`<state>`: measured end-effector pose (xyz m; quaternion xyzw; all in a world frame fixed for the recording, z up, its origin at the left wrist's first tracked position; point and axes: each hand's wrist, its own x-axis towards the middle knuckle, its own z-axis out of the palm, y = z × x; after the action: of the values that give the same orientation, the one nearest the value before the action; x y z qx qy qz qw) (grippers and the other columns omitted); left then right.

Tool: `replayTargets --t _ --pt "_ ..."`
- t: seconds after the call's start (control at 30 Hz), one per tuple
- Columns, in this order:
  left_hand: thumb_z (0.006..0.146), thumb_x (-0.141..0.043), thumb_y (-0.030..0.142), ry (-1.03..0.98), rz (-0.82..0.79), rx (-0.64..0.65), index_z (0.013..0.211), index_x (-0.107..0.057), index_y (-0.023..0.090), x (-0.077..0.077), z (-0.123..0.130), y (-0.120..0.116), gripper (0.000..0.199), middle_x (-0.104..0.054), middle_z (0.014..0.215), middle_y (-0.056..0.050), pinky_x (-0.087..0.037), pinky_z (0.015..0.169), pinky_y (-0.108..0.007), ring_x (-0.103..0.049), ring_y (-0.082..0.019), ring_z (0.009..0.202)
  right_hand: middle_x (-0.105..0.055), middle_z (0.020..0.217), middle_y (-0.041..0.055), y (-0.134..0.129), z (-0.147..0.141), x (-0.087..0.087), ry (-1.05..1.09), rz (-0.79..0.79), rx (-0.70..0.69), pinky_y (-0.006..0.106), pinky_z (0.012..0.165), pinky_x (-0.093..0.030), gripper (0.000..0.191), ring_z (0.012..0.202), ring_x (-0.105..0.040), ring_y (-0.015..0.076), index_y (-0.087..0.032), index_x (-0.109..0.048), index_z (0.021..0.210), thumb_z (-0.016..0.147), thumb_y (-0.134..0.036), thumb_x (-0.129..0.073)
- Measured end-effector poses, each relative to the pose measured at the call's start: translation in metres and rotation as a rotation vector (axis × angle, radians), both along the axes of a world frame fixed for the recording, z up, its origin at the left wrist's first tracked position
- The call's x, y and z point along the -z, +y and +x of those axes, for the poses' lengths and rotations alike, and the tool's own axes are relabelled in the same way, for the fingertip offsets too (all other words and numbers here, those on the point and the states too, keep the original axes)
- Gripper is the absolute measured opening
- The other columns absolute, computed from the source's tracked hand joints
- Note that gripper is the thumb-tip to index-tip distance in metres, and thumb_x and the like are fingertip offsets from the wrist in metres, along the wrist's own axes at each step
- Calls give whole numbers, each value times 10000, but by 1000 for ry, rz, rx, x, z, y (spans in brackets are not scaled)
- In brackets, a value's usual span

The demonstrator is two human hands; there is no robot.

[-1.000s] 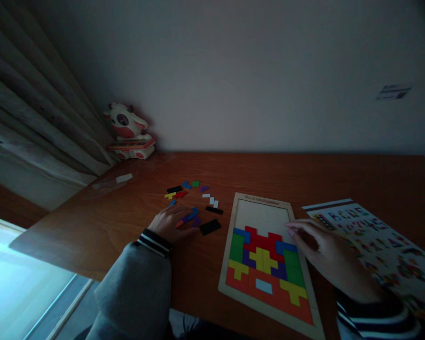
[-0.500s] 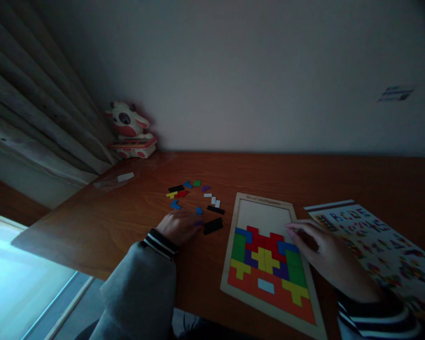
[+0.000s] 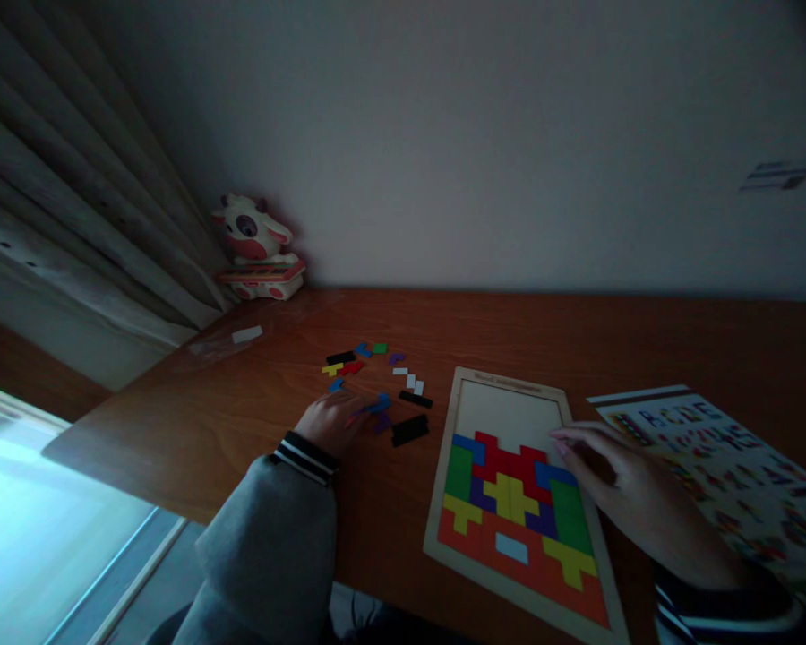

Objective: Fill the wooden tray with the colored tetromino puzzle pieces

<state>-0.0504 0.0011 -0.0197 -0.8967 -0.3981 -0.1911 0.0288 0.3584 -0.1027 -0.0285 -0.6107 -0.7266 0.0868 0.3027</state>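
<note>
My left hand (image 3: 332, 423) is low over the table, fingers curled together at the near end of a blue puzzle piece (image 3: 378, 404). A small red bit shows by its fingertips, too blurred to name. Just beside lie a purple piece (image 3: 381, 423) and a wide black piece (image 3: 410, 431). My right hand (image 3: 611, 461) rests at the right edge of the wooden puzzle board (image 3: 436, 488), thumb and index finger pinched together; whether anything is between them is hidden. Coloured pieces fill the board's nearer part, around a pale gap (image 3: 511, 547); its far part is bare.
Loose pieces lie farther back, among them a green one (image 3: 380, 348), a yellow one (image 3: 332, 369) and a thin black one (image 3: 415, 399). A printed pattern sheet (image 3: 725, 475) lies at the right. A toy cow (image 3: 261, 246) with a keyboard stands by the curtain (image 3: 73, 170).
My left hand has drawn back slightly to the left, and more of the blue and purple pieces shows. My right hand stays at the board's edge. The whole view has shifted slightly.
</note>
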Motion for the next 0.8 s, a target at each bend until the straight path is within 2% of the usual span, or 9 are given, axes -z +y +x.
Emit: replayTargets --t 0.17,0.37,0.57,0.8 --pt "933 -531 206 -28 -16 -14 1144 -679 238 -1 2 -1 259 -742 971 -37 -576 796 -286 -697 -170 867 -703 1023 66 0 -1 0 7 -15 2 359 784 -553 285 911 -680 229 -250 -655 1000 932 -453 -468" --pt "932 -544 259 -46 -56 27 1147 -675 242 -2 3 -2 253 -735 1086 -34 -570 866 -312 -694 -183 955 -698 1049 68 0 -1 1 11 -43 2 371 802 -548 287 936 -672 234 -251 -645 1025 936 -456 -465" --pt "924 -541 237 -49 -67 19 1136 -672 232 3 2 2 249 -735 1055 -40 -573 855 -317 -695 -184 941 -688 1056 74 0 1 3 6 -41 -10 375 809 -539 273 933 -665 232 -249 -635 1041 943 -441 -468" --pt "911 -533 229 -76 -76 29 1151 -656 236 1 4 3 270 -726 1066 -43 -580 851 -326 -693 -193 956 -688 1038 56 2 1 4 9 -68 -18 371 822 -529 267 938 -658 225 -257 -636 1025 944 -449 -469"
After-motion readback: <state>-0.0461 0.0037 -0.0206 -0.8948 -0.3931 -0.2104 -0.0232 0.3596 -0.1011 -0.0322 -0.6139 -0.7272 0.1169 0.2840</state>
